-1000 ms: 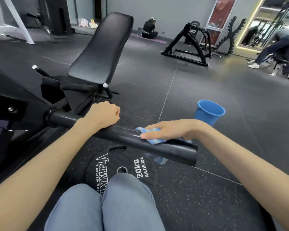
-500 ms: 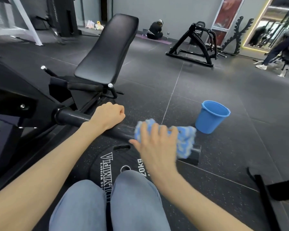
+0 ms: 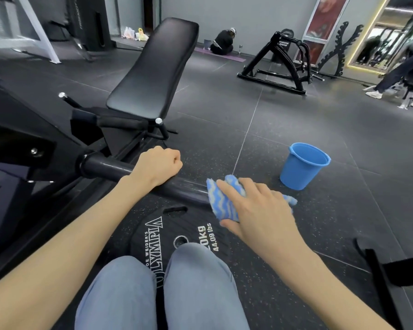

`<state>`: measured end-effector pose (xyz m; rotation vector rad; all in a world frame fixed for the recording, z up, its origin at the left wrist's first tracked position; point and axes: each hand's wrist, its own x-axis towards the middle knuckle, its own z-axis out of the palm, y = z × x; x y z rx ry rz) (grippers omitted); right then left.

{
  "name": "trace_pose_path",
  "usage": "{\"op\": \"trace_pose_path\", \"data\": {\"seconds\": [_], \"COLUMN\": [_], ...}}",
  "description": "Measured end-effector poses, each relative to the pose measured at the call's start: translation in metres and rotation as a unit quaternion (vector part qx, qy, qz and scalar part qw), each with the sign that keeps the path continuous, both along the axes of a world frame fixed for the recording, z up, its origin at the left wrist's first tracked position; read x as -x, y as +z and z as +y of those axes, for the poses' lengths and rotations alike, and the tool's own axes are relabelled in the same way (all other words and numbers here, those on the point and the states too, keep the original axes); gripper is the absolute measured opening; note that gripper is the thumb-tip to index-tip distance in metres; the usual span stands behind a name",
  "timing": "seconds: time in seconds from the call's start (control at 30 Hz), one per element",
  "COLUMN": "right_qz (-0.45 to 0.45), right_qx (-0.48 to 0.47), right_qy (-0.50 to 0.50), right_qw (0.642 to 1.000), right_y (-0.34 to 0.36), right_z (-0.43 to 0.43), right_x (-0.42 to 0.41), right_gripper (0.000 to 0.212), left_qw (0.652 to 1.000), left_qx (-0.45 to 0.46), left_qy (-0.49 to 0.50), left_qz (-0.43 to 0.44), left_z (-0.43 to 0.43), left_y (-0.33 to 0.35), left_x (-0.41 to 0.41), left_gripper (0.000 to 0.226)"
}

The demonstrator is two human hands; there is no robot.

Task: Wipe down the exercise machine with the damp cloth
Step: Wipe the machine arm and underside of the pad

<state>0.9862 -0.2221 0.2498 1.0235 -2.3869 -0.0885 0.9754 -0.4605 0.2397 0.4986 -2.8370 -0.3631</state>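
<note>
Left hand [image 3: 159,164] is clenched in a fist right around the thick black cylindrical metal bar [image 3: 105,166] of the exercise machine, knuckles on top, fingers curled over the far side. Further out along that same bar, the right hand [image 3: 260,208] is spread wide and flat, fingers fanned, pressing the blue-and-white zigzag-striped damp cloth [image 3: 221,198] down onto the bar's outer end. The cloth is draped over the bar: one corner peeks out past the fingertips toward the left hand, another tail sticks out on the far side of the hand, toward the bucket. A strip of bare bar shows between the two hands, and it looks streaked.

Beneath the bar, flat on the speckled black rubber floor [image 3: 296,129], lies a black round weight plate [image 3: 177,232] with white lettering, "OLYMPIA" and "44.09 lbs" readable. The person's knees in light blue jeans [image 3: 153,289] cover its near edge.

Just beyond the right hand stands a bright blue plastic bucket [image 3: 302,166], upright on the floor, apart from the bar. Behind the left hand rises the machine's black padded backrest [image 3: 157,65], tilted back. A black triangular steel frame [image 3: 279,65] sits well off near the wall
</note>
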Motion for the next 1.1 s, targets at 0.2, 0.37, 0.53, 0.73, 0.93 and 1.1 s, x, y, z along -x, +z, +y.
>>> {"op": "trace_pose_path", "data": {"seconds": [0.2, 0.37, 0.53, 0.73, 0.93, 1.1], "right_qz": [0.036, 0.142, 0.161, 0.145, 0.132, 0.069], "right_qx": [0.014, 0.044, 0.045, 0.053, 0.023, 0.005], "right_qy": [0.005, 0.014, -0.015, 0.021, 0.041, 0.05], "right_qw": [0.999, 0.989, 0.986, 0.988, 0.99, 0.996], "right_y": [-0.022, -0.027, -0.051, -0.065, -0.07, -0.066], "right_z": [-0.027, 0.005, -0.053, -0.114, -0.175, -0.216], "right_x": [-0.008, -0.015, -0.014, -0.011, -0.013, -0.016], "right_gripper": [0.071, 0.048, 0.037, 0.043, 0.054, 0.06], "left_qw": [1.0, 0.999, 0.997, 0.993, 0.983, 0.945], "left_qx": [0.004, -0.016, -0.033, -0.067, 0.084, 0.283], "left_qy": [-0.011, -0.027, -0.057, -0.009, 0.138, 0.164], "left_qz": [0.009, 0.023, 0.051, 0.1, 0.083, 0.032], "left_z": [0.001, -0.003, -0.008, -0.052, -0.106, -0.128], "left_y": [0.001, -0.003, -0.006, 0.003, 0.008, 0.01], "left_x": [-0.002, -0.002, -0.003, -0.023, -0.063, -0.097], "left_gripper": [0.023, 0.022, 0.022, 0.019, 0.019, 0.022]}}
